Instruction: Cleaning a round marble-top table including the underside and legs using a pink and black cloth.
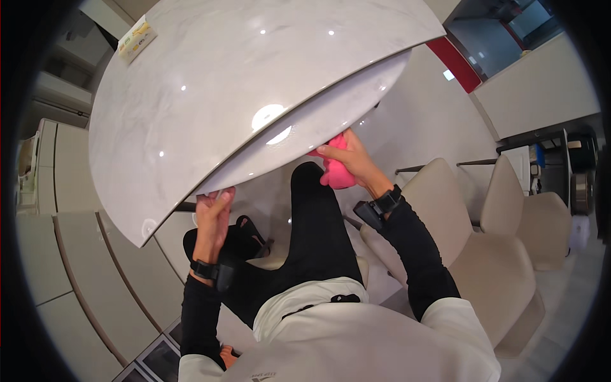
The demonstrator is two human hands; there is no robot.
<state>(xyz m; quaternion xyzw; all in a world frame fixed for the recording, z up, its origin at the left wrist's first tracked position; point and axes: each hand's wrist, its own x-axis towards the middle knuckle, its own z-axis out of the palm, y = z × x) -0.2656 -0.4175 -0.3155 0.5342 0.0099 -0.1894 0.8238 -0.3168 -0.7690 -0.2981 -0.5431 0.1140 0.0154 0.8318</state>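
Note:
A glossy white marble-patterned tabletop (203, 108) has a straight cut edge facing me. A curved leaf of the same material (318, 127) shows just below that edge, at a slightly lower level. My left hand (215, 209) is closed on the leaf's near left end, with the thumb bent at its rim. Bunched in my right hand (356, 159) is a bright pink cloth (337, 173), held against the leaf's curved edge further right. The fingers of that hand are partly hidden by the cloth and the leaf.
A small yellow-and-white packet (136, 41) lies at the tabletop's far left. Beige chairs (433, 210) stand to my right. Pale cabinets (95, 274) line the left side. Under the table are my legs (321, 235) and a black sandal (250, 234).

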